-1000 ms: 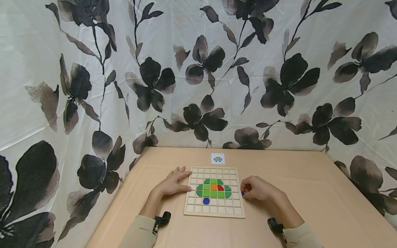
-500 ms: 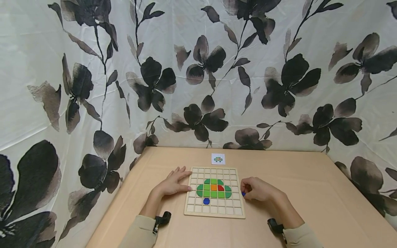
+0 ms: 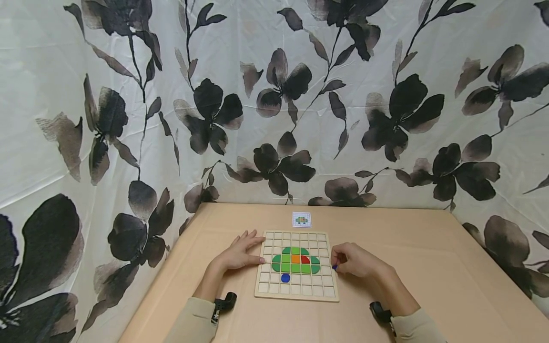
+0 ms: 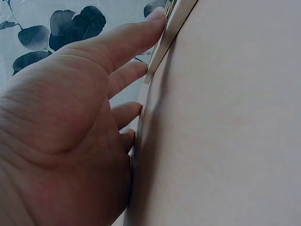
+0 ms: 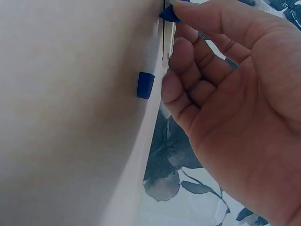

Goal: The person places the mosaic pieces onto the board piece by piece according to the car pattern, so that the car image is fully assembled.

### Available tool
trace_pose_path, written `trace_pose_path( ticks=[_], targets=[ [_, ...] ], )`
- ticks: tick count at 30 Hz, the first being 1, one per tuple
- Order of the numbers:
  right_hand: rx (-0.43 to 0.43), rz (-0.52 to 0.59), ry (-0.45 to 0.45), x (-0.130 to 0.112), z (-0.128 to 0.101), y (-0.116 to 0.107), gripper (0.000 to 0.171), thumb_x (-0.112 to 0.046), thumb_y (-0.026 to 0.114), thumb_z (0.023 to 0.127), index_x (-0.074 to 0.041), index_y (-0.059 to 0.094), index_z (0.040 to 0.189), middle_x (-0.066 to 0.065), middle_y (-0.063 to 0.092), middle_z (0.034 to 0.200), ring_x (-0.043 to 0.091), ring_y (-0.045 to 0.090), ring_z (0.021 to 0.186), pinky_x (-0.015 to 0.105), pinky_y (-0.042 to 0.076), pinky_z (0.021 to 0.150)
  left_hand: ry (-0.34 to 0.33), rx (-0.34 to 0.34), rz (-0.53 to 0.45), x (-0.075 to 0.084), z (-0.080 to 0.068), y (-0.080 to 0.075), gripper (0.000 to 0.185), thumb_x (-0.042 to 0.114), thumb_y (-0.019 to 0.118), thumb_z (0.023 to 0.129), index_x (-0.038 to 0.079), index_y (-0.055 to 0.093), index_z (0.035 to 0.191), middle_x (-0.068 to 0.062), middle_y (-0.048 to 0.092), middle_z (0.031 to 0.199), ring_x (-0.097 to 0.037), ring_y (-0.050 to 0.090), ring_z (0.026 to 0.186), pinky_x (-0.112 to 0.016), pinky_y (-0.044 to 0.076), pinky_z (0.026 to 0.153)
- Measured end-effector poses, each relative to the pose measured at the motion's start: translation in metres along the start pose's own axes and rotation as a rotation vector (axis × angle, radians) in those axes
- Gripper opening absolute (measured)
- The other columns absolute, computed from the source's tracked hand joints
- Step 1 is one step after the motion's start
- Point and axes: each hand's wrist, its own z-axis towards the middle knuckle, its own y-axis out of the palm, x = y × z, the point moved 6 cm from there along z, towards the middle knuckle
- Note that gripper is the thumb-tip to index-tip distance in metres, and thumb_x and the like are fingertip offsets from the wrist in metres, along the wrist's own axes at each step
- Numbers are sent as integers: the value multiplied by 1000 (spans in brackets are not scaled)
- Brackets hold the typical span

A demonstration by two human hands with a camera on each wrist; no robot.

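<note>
A square wooden grid board (image 3: 299, 291) lies on the table, with green, orange and red pieces grouped in its middle cells. One round blue shape (image 3: 285, 277) sits in a cell below that group. My left hand (image 3: 237, 254) rests at the board's left edge, fingers spread and thumb touching the rim; the left wrist view shows the thumb (image 4: 136, 40) over the board's side. Beside the right edge, my right hand (image 3: 358, 260) pinches a small blue piece (image 5: 170, 14) between thumb and fingertips. Another blue piece (image 5: 145, 85) lies on the table beneath that hand.
A small card (image 3: 301, 219) printed with a coloured pattern on a grid lies behind the board. The light wooden table (image 3: 240, 219) ends at a floral cloth backdrop (image 3: 326, 119).
My right hand has shifted very slightly left, toward the board's edge, still pinching the blue piece. The left hand and the board have stayed in place.
</note>
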Motion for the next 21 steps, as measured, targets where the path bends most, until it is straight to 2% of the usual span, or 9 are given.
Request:
trace_pose_path(
  ticks=[5,11,17,21],
  targets=[
    [18,9,-9,0,1,-1,11,4,71,92,-6,67,93,2,61,81,15,56,72,22,47,56,-6,1,-1,0,0,0,75,49,79,89,22,53,153,-19,21,173,-44,3,162,-61,-3,130],
    [67,37,-60,-5,1,-4,12,2,65,96,-9,68,99,2,61,85,15,56,76,22,46,57,-5,0,1,-1,1,0,74,49,78,89,22,53,153,-18,21,173,-44,3,162,-61,-3,130],
    [58,93,-104,-12,6,1,19,1,62,99,-6,74,113,7,68,99,14,55,85,21,45,67,-7,1,-6,-2,1,0,74,49,78,90,22,53,153,-18,21,173,-43,3,162,-61,-3,130],
    [53,83,-115,-15,8,5,21,0,62,100,-6,77,114,9,72,109,13,55,87,21,46,69,-8,2,-3,-1,1,0,74,49,78,90,22,52,153,-18,22,173,-43,4,162,-60,-3,131]
  ],
)
